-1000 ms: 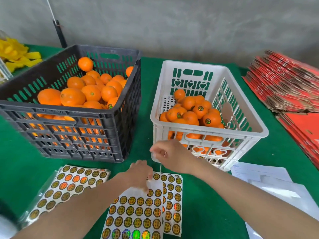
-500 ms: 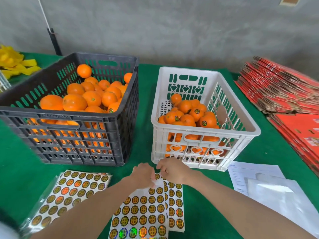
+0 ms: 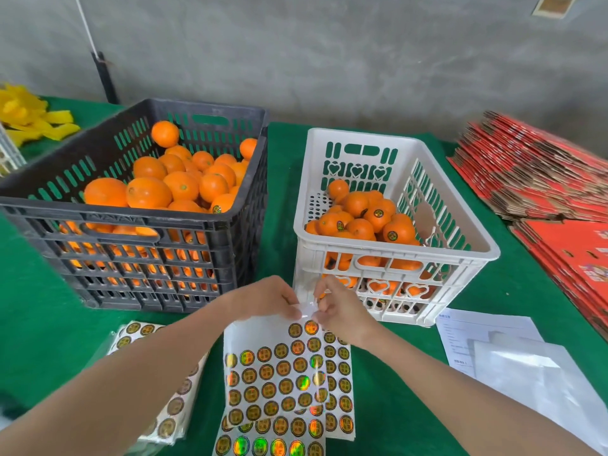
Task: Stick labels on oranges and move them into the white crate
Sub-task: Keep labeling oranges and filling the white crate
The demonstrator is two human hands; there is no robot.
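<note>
The left hand (image 3: pixel 266 301) and right hand (image 3: pixel 340 312) meet at the top edge of a label sheet (image 3: pixel 273 366) — curled fingers of each pinch it, just in front of the white crate (image 3: pixel 378 250) of labelled oranges (image 3: pixel 398 232). More oranges (image 3: pixel 148 192) fill the black crate (image 3: pixel 131 219). Green tabletop (image 3: pixel 49 324), grey wall (image 3: pixel 329 60) — label print too small to read.

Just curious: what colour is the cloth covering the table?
The cloth is plain green, clearest in the head view.

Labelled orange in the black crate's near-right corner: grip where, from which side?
Probably from straight above, closing round the exposed top of the labelled orange. The rim of the black crate hides its front; other oranges crowd behind and left; only the top is free.
</note>
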